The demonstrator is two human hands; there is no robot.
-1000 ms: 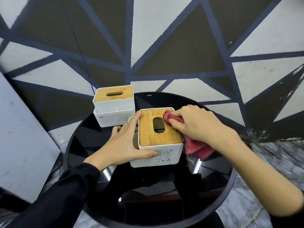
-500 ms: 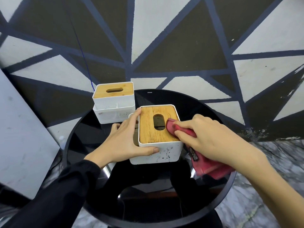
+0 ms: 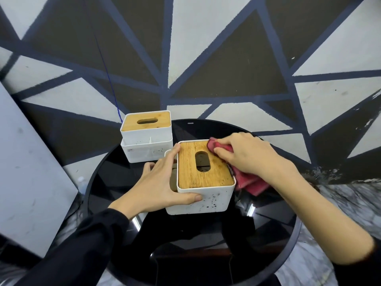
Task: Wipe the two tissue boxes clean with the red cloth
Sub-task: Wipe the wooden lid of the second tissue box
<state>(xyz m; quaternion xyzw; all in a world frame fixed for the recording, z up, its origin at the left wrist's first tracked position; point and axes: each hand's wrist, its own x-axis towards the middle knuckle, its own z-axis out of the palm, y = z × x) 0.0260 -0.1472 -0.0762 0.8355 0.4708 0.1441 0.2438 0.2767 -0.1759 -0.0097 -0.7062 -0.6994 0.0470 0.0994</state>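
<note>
The near tissue box, white with a wooden slotted lid, stands in the middle of the round black table. My left hand grips its left side, thumb on the front wall and fingers along the lid's left edge. My right hand holds the red cloth and presses it on the lid's far right corner; the rest of the cloth hangs down the box's right side. The second tissue box, same design, stands behind at the table's far left edge.
The black glass table reflects my body. A grey board leans at the left. A thin blue cord runs down the patterned wall to behind the far box. Marble floor shows at the right.
My right hand slid the cloth from the lid's far right down its right edge, then back up to the far right corner. My left hand kept its hold on the box.
</note>
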